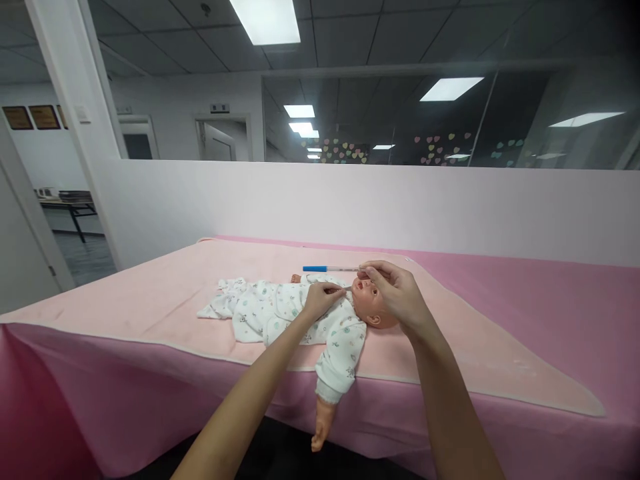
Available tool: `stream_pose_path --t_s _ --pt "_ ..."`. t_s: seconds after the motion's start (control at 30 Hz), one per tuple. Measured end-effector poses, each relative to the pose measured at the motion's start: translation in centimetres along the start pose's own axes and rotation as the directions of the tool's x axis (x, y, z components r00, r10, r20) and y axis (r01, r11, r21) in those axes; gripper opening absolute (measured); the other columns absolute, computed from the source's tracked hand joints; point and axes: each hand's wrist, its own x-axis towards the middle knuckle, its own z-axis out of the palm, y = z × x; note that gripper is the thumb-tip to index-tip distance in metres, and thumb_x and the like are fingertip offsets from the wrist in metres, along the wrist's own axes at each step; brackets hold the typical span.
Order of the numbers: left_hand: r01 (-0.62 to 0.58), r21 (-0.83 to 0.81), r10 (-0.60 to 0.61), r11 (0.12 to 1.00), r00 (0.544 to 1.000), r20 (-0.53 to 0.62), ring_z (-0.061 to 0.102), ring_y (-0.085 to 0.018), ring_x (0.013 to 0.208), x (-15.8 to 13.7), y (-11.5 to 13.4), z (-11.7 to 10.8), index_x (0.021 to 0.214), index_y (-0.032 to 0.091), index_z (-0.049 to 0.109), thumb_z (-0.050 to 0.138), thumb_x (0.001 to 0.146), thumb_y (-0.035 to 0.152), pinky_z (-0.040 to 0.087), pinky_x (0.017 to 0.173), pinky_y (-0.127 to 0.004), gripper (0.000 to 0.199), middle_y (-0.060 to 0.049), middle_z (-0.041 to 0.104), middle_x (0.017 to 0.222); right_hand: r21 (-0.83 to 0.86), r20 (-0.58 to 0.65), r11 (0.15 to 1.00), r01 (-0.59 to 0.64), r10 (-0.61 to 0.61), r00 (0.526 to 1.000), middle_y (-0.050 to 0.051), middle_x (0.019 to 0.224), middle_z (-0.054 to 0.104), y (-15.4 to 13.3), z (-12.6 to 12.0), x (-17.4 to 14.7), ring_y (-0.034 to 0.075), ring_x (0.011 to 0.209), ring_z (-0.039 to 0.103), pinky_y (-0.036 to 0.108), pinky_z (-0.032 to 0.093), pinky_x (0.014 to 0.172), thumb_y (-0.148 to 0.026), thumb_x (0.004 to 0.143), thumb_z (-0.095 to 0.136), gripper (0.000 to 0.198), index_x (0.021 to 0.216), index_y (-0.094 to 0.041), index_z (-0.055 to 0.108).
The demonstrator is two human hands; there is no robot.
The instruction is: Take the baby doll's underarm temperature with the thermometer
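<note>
A baby doll (305, 320) in a white patterned romper lies on its back on a light pink blanket (450, 347), head to the right, one arm hanging over the table's front edge. My left hand (323, 298) rests on the doll's chest near the collar, fingers pinched on a thin stick that points at the doll's mouth. My right hand (395, 293) cups the doll's head (373, 303) and its fingertips touch the face near the nose. A slim tube with a blue cap (327, 269) lies on the blanket just behind the doll.
The blanket covers a table draped in darker pink cloth (550, 293). A low white partition (350, 207) with glass above runs behind the table. An open doorway and a desk (70, 203) are at far left.
</note>
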Motion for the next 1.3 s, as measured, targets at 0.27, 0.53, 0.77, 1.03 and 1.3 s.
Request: stream_pose_path --t_s 0.27,0.53,0.77,1.03,1.3 --pt "0.067 -0.105 -0.071 0.992 0.997 -0.03 0.057 -0.016 0.065 0.0 0.1 0.1 0.073 0.015 0.071 0.063 0.066 0.039 0.04 0.059 -0.024 0.026 -0.005 0.068 0.069 0.036 -0.04 0.999 0.003 -0.002 0.999 0.007 0.082 0.066 0.0 0.3 0.0 0.017 0.08 0.063 0.03 0.05 0.073 -0.037 0.069 0.061 0.027 0.083 -0.015 0.062" --pt "0.0 -0.093 0.009 0.996 0.995 0.102 0.058 -0.017 0.065 0.0 0.3 -0.4 0.073 0.016 0.072 0.063 0.066 0.038 0.041 0.058 -0.025 0.025 -0.006 0.069 0.07 0.08 -0.086 0.996 -0.035 0.041 0.995 0.008 0.085 0.068 -0.1 0.2 -0.3 0.019 0.083 0.064 0.032 0.05 0.078 -0.035 0.066 0.065 0.029 0.087 -0.015 0.065" --pt "0.066 -0.135 -0.052 0.989 0.993 0.107 0.059 -0.018 0.067 -0.1 0.4 -0.4 0.073 0.016 0.072 0.066 0.063 0.036 0.041 0.059 -0.026 0.024 -0.007 0.069 0.071 0.034 -0.104 0.997 -0.076 0.079 0.991 0.009 0.092 0.068 2.4 -0.9 -2.0 0.022 0.09 0.062 0.036 0.048 0.081 -0.04 0.068 0.063 0.034 0.091 -0.015 0.066" --pt "0.087 -0.212 -0.056 0.973 0.988 0.147 0.061 -0.021 0.074 0.2 0.4 -0.3 0.073 0.016 0.073 0.066 0.062 0.031 0.045 0.065 -0.028 0.02 -0.008 0.07 0.074 -0.259 -0.18 0.922 -0.288 0.247 0.952 0.01 0.083 0.068 11.6 -7.8 -8.2 0.024 0.083 0.063 0.035 0.048 0.074 -0.048 0.073 0.051 0.037 0.085 -0.017 0.067" --pt "0.102 -0.211 -0.068 0.972 0.984 0.165 0.061 -0.021 0.075 0.3 0.8 -0.5 0.072 0.016 0.073 0.066 0.062 0.028 0.044 0.069 -0.028 0.017 -0.008 0.069 0.074 -0.855 -0.292 0.41 -0.316 0.122 0.949 0.015 0.099 0.061 14.0 -9.1 -8.4 0.029 0.094 0.055 0.042 0.04 0.077 -0.032 0.081 0.036 0.033 0.086 -0.017 0.065"
